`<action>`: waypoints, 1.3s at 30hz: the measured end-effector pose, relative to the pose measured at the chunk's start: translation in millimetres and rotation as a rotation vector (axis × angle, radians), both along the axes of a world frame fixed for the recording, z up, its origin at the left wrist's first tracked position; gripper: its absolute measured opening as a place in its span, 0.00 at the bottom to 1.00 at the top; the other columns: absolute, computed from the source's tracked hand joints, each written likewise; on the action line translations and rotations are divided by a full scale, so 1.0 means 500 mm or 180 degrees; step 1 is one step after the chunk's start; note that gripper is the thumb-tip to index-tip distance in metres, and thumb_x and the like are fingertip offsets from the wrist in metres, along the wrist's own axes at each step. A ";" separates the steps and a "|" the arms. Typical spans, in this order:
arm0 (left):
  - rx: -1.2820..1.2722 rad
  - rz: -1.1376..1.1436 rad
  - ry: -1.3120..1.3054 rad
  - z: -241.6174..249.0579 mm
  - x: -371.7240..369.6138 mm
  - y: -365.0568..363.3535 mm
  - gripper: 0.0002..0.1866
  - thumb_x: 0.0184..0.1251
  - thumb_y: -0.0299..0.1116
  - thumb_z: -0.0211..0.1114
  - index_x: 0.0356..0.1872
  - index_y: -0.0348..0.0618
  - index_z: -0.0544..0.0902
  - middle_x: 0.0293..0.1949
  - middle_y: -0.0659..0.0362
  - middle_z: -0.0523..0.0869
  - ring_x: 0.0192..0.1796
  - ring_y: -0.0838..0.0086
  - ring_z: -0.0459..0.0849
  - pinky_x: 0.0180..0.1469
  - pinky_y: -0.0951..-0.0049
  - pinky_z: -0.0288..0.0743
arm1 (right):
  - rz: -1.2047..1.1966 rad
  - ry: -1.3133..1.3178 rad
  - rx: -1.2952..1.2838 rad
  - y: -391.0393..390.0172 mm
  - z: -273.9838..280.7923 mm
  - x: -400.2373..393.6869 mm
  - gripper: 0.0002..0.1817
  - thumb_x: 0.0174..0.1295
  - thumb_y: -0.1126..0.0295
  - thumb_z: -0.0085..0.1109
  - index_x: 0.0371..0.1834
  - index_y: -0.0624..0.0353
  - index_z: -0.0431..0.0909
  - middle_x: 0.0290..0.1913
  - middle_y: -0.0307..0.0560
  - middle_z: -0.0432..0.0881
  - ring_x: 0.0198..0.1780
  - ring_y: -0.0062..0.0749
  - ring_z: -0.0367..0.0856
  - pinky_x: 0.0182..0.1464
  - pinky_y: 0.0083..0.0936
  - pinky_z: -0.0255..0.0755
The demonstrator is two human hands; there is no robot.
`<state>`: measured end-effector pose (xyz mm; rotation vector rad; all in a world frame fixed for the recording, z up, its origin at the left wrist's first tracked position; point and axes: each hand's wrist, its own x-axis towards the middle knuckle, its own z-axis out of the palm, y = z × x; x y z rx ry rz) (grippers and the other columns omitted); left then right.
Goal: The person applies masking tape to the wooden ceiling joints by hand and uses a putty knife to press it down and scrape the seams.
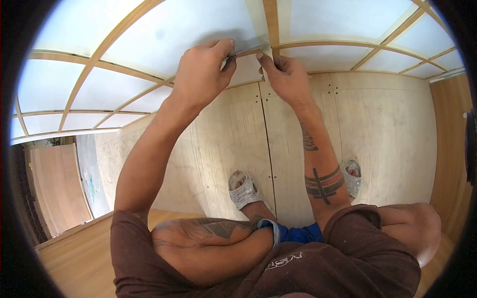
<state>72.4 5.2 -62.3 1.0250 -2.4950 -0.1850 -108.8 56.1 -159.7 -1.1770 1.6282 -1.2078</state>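
Observation:
My left hand (208,69) is closed in a pinch, with a thin greyish strip (246,50) running from its fingertips toward my right hand. My right hand (285,79) pinches a pale strip of tape (267,51) between thumb and fingers, and its loose end hangs beside the thumb. Both hands are at a white panel (179,37) in a wooden lattice, close to where a vertical bar (272,22) meets a crosspiece. Cream-coloured bands run along the panel edges near the bars. I cannot tell exactly what the greyish strip is.
The lattice of wooden bars (104,47) and white panels curves across the top. Below lies a plywood floor (223,129) with a dark seam, my sandalled feet on it. A wooden wall (449,129) stands at right, and a wooden board (59,181) shows at left.

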 end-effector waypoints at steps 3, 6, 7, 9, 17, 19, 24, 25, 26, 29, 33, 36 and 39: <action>-0.0257 -0.0056 0.0024 -0.004 0.000 -0.013 0.08 0.64 0.26 0.72 0.40 0.36 0.82 0.31 0.44 0.87 0.33 0.51 0.89 0.36 0.58 0.81 | -0.0083 -0.0084 -0.0355 -0.004 -0.020 0.000 0.30 0.73 0.42 0.62 0.30 0.63 0.86 0.20 0.33 0.73 0.25 0.18 0.67 0.29 0.25 0.64; -0.0329 -0.0106 -0.0197 0.002 -0.003 -0.017 0.09 0.63 0.27 0.72 0.40 0.38 0.83 0.33 0.45 0.88 0.34 0.49 0.88 0.37 0.56 0.81 | -0.0024 0.0005 -0.0153 0.001 -0.012 0.006 0.30 0.73 0.43 0.63 0.30 0.63 0.86 0.20 0.33 0.73 0.25 0.17 0.67 0.28 0.24 0.64; -0.0329 -0.0074 -0.0197 0.000 -0.004 -0.019 0.09 0.63 0.27 0.72 0.40 0.38 0.83 0.33 0.45 0.88 0.34 0.49 0.88 0.37 0.56 0.81 | -0.0072 0.0002 -0.0199 -0.001 -0.018 0.008 0.29 0.73 0.43 0.63 0.30 0.62 0.86 0.20 0.33 0.73 0.24 0.17 0.66 0.28 0.23 0.63; -0.0497 -0.0121 -0.0532 -0.008 -0.009 -0.023 0.08 0.64 0.29 0.70 0.41 0.39 0.84 0.33 0.47 0.88 0.35 0.47 0.87 0.38 0.53 0.82 | -0.0092 0.0009 -0.0249 -0.002 -0.019 0.009 0.29 0.73 0.43 0.63 0.30 0.62 0.86 0.20 0.33 0.73 0.24 0.17 0.66 0.27 0.23 0.63; -0.0950 -0.0210 -0.1513 -0.014 -0.048 -0.028 0.08 0.65 0.26 0.64 0.43 0.45 0.86 0.31 0.52 0.88 0.36 0.52 0.89 0.37 0.53 0.83 | -0.0044 0.0148 0.0063 0.004 -0.004 0.008 0.30 0.73 0.43 0.61 0.31 0.64 0.86 0.22 0.50 0.82 0.26 0.31 0.79 0.35 0.34 0.74; -0.1038 -0.0171 -0.1626 -0.009 -0.051 -0.030 0.09 0.65 0.25 0.63 0.44 0.46 0.86 0.31 0.52 0.89 0.36 0.53 0.89 0.37 0.53 0.83 | -0.0033 0.0073 0.0038 0.007 -0.006 0.009 0.29 0.73 0.43 0.61 0.31 0.63 0.86 0.22 0.41 0.77 0.25 0.24 0.72 0.31 0.28 0.68; -0.0906 -0.0236 -0.1526 -0.007 -0.049 -0.041 0.14 0.65 0.25 0.62 0.50 0.47 0.87 0.32 0.52 0.90 0.38 0.53 0.90 0.38 0.52 0.83 | -0.0043 0.0092 0.0048 0.006 -0.010 0.006 0.29 0.74 0.43 0.62 0.32 0.62 0.86 0.22 0.33 0.73 0.25 0.17 0.65 0.29 0.23 0.63; -0.0912 -0.0237 -0.1523 -0.007 -0.047 -0.041 0.14 0.65 0.25 0.62 0.50 0.47 0.87 0.32 0.52 0.90 0.38 0.53 0.90 0.38 0.52 0.83 | -0.0065 0.0083 0.0033 0.003 -0.017 0.005 0.29 0.73 0.44 0.62 0.31 0.63 0.86 0.22 0.41 0.78 0.26 0.23 0.72 0.32 0.28 0.69; -0.0821 -0.0153 -0.1542 -0.007 -0.045 -0.040 0.15 0.65 0.25 0.62 0.51 0.47 0.87 0.33 0.52 0.90 0.37 0.53 0.90 0.38 0.51 0.83 | -0.0089 0.0073 0.0018 0.000 -0.022 0.002 0.29 0.72 0.45 0.63 0.29 0.64 0.87 0.22 0.48 0.83 0.26 0.30 0.79 0.35 0.33 0.74; -0.0809 -0.0112 -0.1492 -0.017 -0.037 -0.044 0.15 0.66 0.26 0.62 0.52 0.47 0.87 0.33 0.51 0.90 0.37 0.52 0.90 0.38 0.51 0.83 | -0.0098 -0.0003 -0.0054 0.008 -0.009 0.001 0.29 0.71 0.44 0.63 0.29 0.64 0.87 0.22 0.49 0.83 0.25 0.31 0.80 0.34 0.34 0.75; -0.0758 0.0024 -0.1598 -0.014 -0.041 -0.043 0.14 0.67 0.28 0.63 0.52 0.46 0.88 0.33 0.52 0.90 0.38 0.53 0.89 0.39 0.52 0.84 | -0.0105 -0.0004 -0.0091 0.005 -0.019 0.000 0.29 0.71 0.45 0.63 0.30 0.64 0.87 0.22 0.50 0.84 0.25 0.32 0.81 0.34 0.34 0.75; -0.0775 -0.0105 -0.1489 -0.015 -0.042 -0.044 0.14 0.68 0.30 0.63 0.52 0.46 0.88 0.33 0.52 0.90 0.39 0.53 0.90 0.39 0.53 0.84 | -0.0078 0.0062 -0.0053 0.001 -0.023 -0.002 0.29 0.71 0.45 0.64 0.30 0.65 0.88 0.22 0.51 0.85 0.25 0.32 0.82 0.33 0.35 0.75; -0.0799 -0.0072 -0.1414 -0.022 -0.047 -0.046 0.13 0.68 0.28 0.63 0.50 0.46 0.88 0.33 0.52 0.90 0.39 0.53 0.89 0.40 0.52 0.84 | -0.0052 0.0144 -0.0043 -0.001 -0.024 -0.002 0.29 0.71 0.45 0.64 0.31 0.65 0.88 0.22 0.51 0.85 0.25 0.32 0.83 0.33 0.35 0.76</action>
